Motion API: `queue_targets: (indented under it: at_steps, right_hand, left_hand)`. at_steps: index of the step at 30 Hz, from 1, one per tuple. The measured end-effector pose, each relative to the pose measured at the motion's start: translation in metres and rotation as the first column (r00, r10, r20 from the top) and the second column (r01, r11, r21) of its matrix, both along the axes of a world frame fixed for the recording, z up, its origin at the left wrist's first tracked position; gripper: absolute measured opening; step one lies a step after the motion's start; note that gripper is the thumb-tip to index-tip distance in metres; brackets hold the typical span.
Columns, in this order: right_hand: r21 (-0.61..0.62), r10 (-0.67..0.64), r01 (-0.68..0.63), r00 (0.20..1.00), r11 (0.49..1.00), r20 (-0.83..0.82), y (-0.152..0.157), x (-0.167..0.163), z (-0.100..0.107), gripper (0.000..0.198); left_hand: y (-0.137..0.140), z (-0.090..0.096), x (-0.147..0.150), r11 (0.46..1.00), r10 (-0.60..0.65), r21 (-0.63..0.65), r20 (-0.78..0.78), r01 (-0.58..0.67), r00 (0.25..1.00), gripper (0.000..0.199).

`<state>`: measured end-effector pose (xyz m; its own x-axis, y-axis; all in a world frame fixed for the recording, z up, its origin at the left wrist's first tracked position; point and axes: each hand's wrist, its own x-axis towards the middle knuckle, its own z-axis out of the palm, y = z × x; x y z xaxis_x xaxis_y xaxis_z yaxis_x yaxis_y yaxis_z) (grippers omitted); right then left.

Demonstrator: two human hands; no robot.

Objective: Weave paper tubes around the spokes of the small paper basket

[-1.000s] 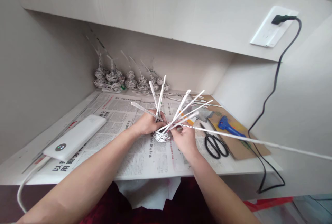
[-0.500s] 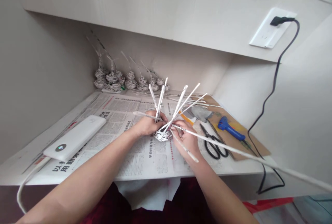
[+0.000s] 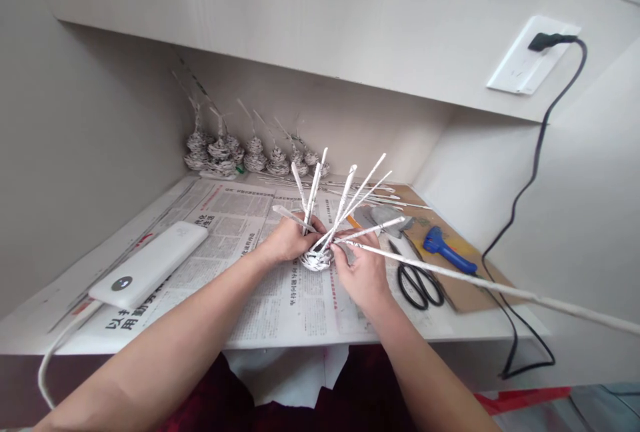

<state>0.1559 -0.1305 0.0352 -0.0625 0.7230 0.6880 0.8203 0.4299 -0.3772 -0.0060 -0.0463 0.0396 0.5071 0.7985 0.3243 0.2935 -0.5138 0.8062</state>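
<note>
A small round weave of rolled newspaper tubes (image 3: 317, 259) is between my hands, above the newspaper-covered table. Several stiff paper tubes (image 3: 347, 196) fan up and outward from its rim. My left hand (image 3: 293, 237) grips the weave's left side, fingers behind it and thumb at the rim. At the right rim, my right hand (image 3: 364, 265) pinches a long paper tube (image 3: 445, 273), which stretches off to the right edge of the view. Another shorter tube (image 3: 377, 228) sticks out over the right hand. The right fingertips are partly hidden by tubes.
Black scissors (image 3: 419, 283) and a blue-handled glue gun (image 3: 449, 250) lie at right, the latter on cardboard (image 3: 465, 299). A white power bank (image 3: 150, 264) with a cable is at left. Several gourd-shaped weaves (image 3: 221, 157) stand at the back. A black cord (image 3: 536, 152) hangs at right.
A short tube that pointed down over my right wrist now points up and right above the hand. My right hand has shifted slightly, its thumb at the rim.
</note>
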Motion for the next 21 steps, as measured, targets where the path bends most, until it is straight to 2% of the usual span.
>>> queue_targets:
  at_steps: [4,8,11,13,15,17,19,21]
  right_hand:
    - [-0.014,-0.064,0.063,0.995,0.998,-0.073,-0.003,0.001,0.007,0.010]
    - [-0.109,-0.083,0.054,0.957,0.993,-0.277,-0.003,-0.006,0.007,0.012]
    - [-0.090,-0.036,-0.009,0.877,0.996,-0.479,0.003,-0.013,0.004,0.012]
    - [-0.056,0.046,-0.104,0.777,0.993,-0.627,0.009,-0.015,0.004,0.013]
    - [-0.047,0.088,-0.167,0.716,0.985,-0.693,0.013,-0.013,0.004,0.017]
    - [-0.093,0.052,-0.135,0.793,0.986,-0.608,0.014,-0.008,0.004,0.016]
    - [-0.125,-0.004,-0.052,0.913,0.991,-0.409,0.012,-0.001,0.002,0.011]
    - [-0.131,-0.041,0.008,0.967,0.991,-0.250,0.011,0.004,-0.001,0.009]
  left_hand:
    - [-0.001,0.000,0.000,1.000,-0.025,-0.003,-0.004,0.025,1.000,0.013]
    - [-0.002,-0.002,0.001,0.999,-0.051,-0.006,0.000,0.051,0.999,0.012]
    - [-0.002,-0.002,0.001,0.999,-0.051,0.006,-0.012,0.051,0.999,0.013]
    - [-0.002,-0.002,0.001,0.999,-0.042,0.026,-0.025,0.043,0.999,0.014]
    - [-0.002,-0.002,0.001,0.999,-0.027,0.039,-0.035,0.029,0.999,0.014]
    - [-0.003,-0.001,0.001,0.999,-0.019,0.038,-0.033,0.020,0.999,0.014]
    - [-0.002,-0.002,0.001,0.999,-0.018,0.036,-0.027,0.019,0.999,0.013]
    - [-0.002,-0.002,0.001,0.999,-0.028,0.025,-0.018,0.028,0.999,0.012]
